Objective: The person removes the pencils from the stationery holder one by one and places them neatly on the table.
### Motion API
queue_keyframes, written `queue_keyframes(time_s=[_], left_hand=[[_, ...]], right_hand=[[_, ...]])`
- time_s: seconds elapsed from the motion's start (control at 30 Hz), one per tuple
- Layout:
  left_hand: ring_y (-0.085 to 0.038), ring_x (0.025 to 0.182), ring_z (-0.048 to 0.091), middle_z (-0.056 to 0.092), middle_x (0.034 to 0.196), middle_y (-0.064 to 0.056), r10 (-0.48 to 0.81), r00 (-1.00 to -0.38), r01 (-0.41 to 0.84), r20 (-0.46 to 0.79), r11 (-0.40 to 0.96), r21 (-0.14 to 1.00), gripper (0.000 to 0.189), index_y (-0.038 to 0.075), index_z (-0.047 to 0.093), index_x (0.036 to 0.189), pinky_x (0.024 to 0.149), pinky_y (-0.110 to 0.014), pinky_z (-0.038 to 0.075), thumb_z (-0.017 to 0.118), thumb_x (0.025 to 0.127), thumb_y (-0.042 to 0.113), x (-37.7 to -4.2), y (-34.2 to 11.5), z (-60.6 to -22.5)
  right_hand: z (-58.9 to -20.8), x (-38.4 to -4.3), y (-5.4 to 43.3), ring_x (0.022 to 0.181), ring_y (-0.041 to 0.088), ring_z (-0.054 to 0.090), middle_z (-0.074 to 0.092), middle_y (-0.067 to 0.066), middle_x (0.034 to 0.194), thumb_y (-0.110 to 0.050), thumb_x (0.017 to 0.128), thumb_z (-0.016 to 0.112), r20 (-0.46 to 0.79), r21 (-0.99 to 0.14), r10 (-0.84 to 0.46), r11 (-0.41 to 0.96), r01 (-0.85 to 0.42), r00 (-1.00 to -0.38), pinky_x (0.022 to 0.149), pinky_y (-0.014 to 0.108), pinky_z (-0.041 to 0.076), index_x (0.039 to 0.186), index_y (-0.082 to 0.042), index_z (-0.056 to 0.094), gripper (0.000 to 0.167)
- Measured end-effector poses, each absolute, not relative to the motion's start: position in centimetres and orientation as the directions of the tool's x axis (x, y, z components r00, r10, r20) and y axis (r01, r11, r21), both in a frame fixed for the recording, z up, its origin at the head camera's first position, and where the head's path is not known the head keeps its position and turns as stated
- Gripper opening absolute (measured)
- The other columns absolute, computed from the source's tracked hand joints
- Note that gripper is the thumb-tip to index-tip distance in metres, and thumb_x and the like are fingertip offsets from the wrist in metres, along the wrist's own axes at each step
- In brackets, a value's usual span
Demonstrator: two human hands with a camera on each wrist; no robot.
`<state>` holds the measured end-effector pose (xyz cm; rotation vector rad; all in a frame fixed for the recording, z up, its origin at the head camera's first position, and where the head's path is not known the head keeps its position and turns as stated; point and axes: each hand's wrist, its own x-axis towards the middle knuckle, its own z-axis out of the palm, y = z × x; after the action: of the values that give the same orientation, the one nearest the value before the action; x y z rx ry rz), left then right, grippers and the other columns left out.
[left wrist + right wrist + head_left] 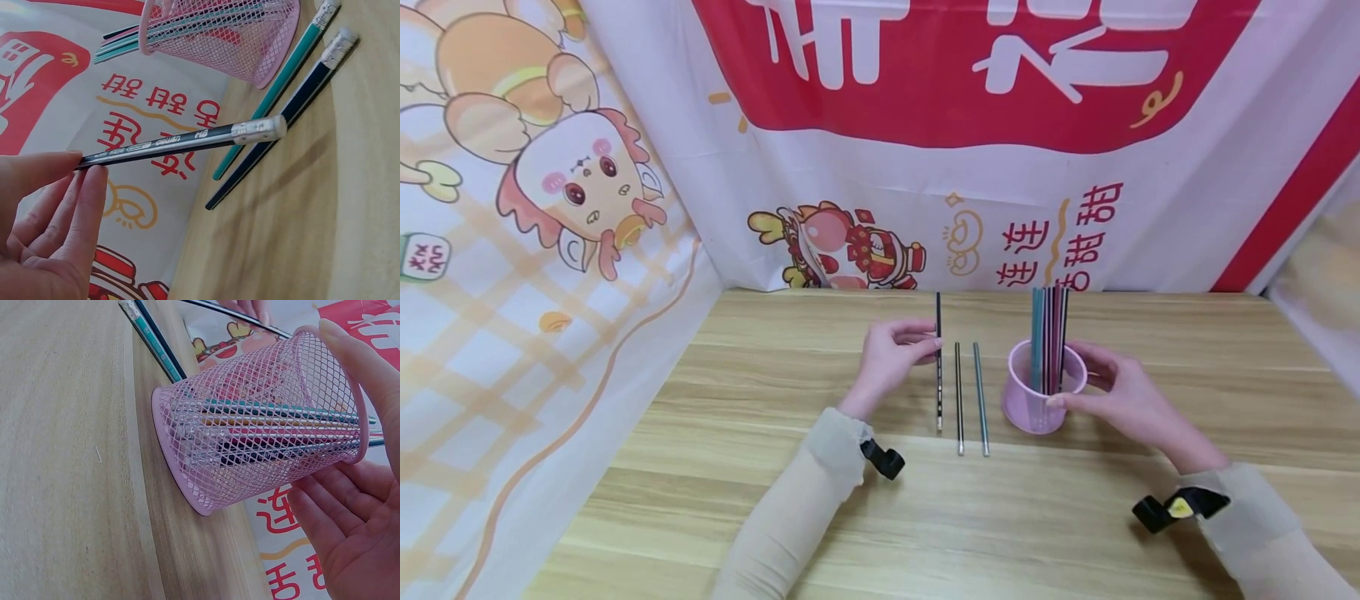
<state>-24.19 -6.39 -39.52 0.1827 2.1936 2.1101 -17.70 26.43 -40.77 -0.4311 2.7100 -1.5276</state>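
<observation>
Likely light, stiff and smooth: black pencil (939, 375), above the table (1000, 525), left of two loose pencils (959, 408) | left hand (891, 354) pinches it; mid-shaft seems steadiest | right hand (1123, 400) grips mesh cup (1026, 412)

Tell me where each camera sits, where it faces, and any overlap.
Head: on the head, looking forward and down at the table; left hand, right hand and sleeves show.
Left wrist: on that wrist, facing the black pencil pinched by the left hand, which shows.
Right wrist: on that wrist, facing the pink mesh cup; the right hand holding it shows, left fingers beyond.
Shared: both wrist views show the cup and teal pencil.
</observation>
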Motion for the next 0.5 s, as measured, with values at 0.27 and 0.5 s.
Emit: queue_keyframes(time_s=[0.27, 0.5], left_hand=[[-0.025, 0.086, 0.074, 0.075, 0.099, -0.011, 0.190, -0.977, -0.086, -0.097, 0.066, 0.994, 0.029, 0.003, 0.073, 0.116, 0.083, -0.040, 0.062, 0.080, 0.088, 0.004, -24.3, -6.4, -40.7], [-0.024, 0.087, 0.074, 0.074, 0.100, -0.010, 0.190, -0.968, -0.150, -0.166, 0.095, 0.984, 0.030, 0.003, 0.071, 0.117, 0.079, -0.034, 0.063, 0.079, 0.088, 0.001, -24.7, -6.2, -42.3]], right_hand=[[-40.7, -17.8, 26.4, 0.126, 0.039, 0.056, 0.051, 0.025, 0.146, -0.023, 0.083, 0.088, 0.138, -0.840, -0.239, 0.485, -0.241, -0.961, 0.093, 0.006, 0.043, 0.151, 0.004, 0.042, 0.086], [-40.6, -17.7, 26.4, 0.126, 0.039, 0.055, 0.050, 0.026, 0.146, -0.023, 0.083, 0.088, 0.131, -0.842, -0.237, 0.486, -0.234, -0.963, 0.092, 0.006, 0.043, 0.151, 0.005, 0.041, 0.087]])
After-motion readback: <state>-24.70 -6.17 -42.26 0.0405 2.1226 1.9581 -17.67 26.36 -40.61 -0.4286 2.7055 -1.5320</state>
